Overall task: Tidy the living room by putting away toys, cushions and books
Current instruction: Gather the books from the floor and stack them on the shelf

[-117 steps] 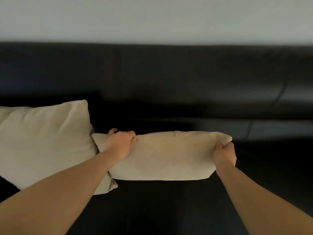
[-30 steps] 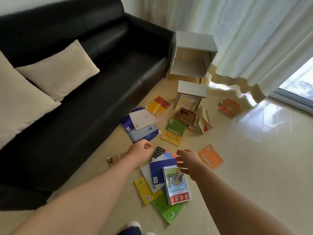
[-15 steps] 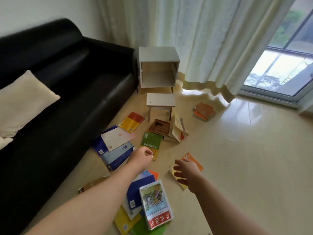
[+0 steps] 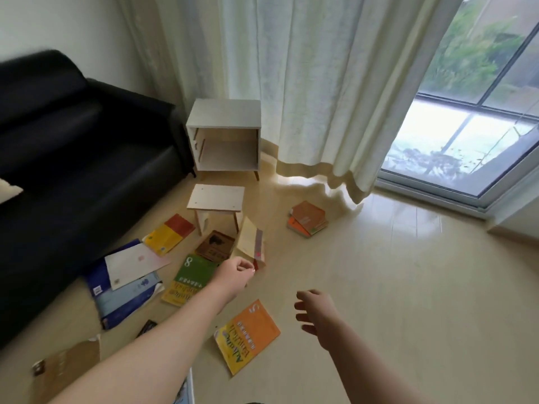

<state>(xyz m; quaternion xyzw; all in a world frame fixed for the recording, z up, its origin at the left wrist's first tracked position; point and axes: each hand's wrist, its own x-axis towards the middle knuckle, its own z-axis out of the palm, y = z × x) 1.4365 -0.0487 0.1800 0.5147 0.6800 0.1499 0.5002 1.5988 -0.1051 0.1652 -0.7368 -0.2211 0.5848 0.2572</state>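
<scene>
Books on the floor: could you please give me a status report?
Left hand curled, empty; right hand open, empty. Books scattered on floor, none lifted. Small stool stands before the open cabinet.

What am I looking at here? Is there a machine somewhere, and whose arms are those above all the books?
There is no machine here. A person wears a wide-angle camera on the head, so this one picture looks forward and down over their own two arms. The left hand has its fingers curled and the right hand has its fingers spread; neither holds anything. Below them, books lie scattered on the pale floor: an orange book marked 5, a green book marked 8, a yellow and red book, and a small stack near the curtain. Further back stand a low wooden stool and an open-fronted white cabinet, next to a black sofa. The job is tidying, so the books are probably next.
</scene>
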